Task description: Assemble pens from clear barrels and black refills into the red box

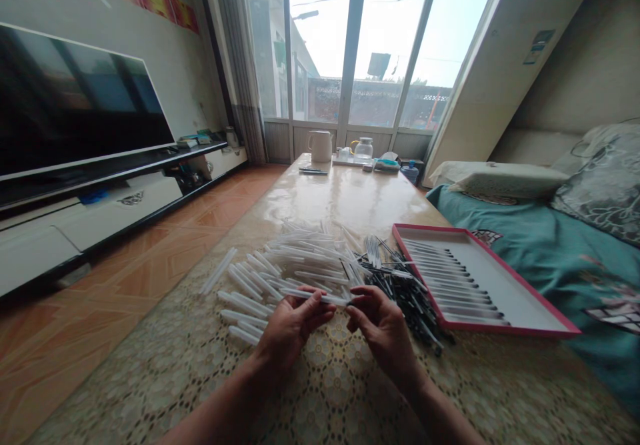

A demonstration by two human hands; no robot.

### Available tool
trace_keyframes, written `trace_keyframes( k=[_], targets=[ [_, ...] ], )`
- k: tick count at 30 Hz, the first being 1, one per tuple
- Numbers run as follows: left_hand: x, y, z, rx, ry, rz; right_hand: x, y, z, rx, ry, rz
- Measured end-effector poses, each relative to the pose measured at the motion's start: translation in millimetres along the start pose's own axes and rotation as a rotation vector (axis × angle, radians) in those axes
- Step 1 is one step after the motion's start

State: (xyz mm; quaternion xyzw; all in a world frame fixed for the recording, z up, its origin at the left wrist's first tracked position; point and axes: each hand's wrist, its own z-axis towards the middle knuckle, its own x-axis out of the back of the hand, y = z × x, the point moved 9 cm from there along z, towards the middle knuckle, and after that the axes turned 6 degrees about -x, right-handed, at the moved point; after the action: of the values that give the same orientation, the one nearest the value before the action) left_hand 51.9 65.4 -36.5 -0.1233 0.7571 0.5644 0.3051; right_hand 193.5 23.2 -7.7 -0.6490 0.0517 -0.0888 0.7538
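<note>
In the head view my left hand [294,323] is closed around a whitish translucent pen barrel [330,299], held nearly level above the table. My right hand [383,325] pinches at the barrel's right end, where a small dark tip shows between finger and thumb. Beyond my hands and to their left lies a loose heap of similar pen barrels [303,253]. Right of the heap is a jumble of thin black pen parts [407,301], some under my right hand's far side. A row of pens with black ends [457,281] lies inside a shallow pink-rimmed box [515,330].
The long table [330,198] has a patterned cover. At its far end stand a white kettle [321,146], a glass pot [364,148] and a tissue pack [387,163]. A sofa [545,231] with teal cloth borders the right; a TV cabinet [120,211] runs along the left.
</note>
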Motion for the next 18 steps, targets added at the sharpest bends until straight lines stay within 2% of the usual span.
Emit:
trace_keyframes(
  k=[3, 10, 18],
  targets=[
    [0.1, 0.5, 0.2, -0.008, -0.001, -0.003, -1.1, -1.4, -0.9, -0.025, -0.011, -0.021],
    [-4.8, -0.9, 0.0, 0.005, -0.057, 0.012, -1.4, 2.8, -2.0, -0.015, -0.059, -0.279],
    [-0.2, 0.8, 1.9, -0.01, -0.039, 0.011, -7.9, -0.8, -1.3, 0.008, -0.117, -0.313]
  ],
)
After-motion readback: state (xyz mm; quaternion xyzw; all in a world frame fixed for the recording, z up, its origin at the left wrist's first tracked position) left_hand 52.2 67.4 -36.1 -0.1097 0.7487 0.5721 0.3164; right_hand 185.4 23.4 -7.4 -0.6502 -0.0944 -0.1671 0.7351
